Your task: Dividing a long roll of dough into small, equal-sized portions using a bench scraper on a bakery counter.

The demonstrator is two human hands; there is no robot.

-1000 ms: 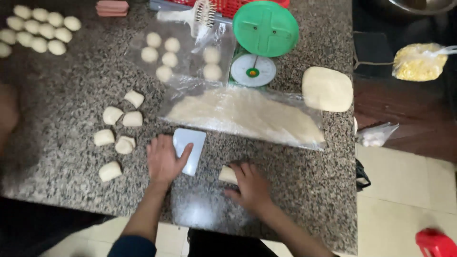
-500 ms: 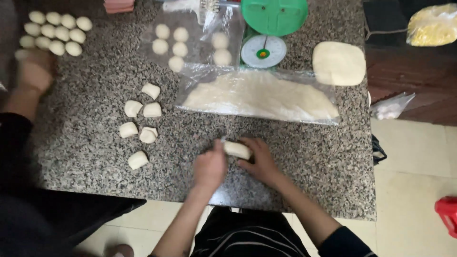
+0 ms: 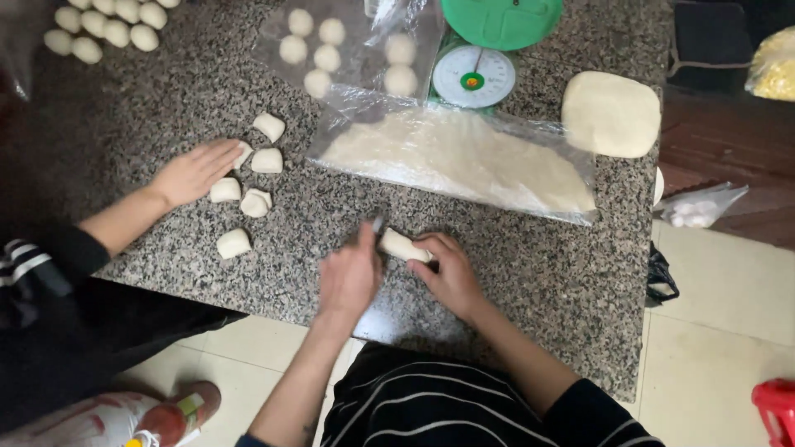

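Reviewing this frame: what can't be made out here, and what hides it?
Head view:
- Scraper blade: mostly behind the left hand, motion-blurred.
- Dough strip: its far end is under the right hand.
- Scale: markings too small; green pan cut by the top edge.
- Yellow bag: cut by the right edge.

Dough pieces and a scale on the desk (image 3: 563,281)

The scale (image 3: 474,76) stands at the far edge; the plastic sheet (image 3: 464,157) lies before it, the dough slab (image 3: 611,113) to its right, the cut pieces (image 3: 248,178) to its left.
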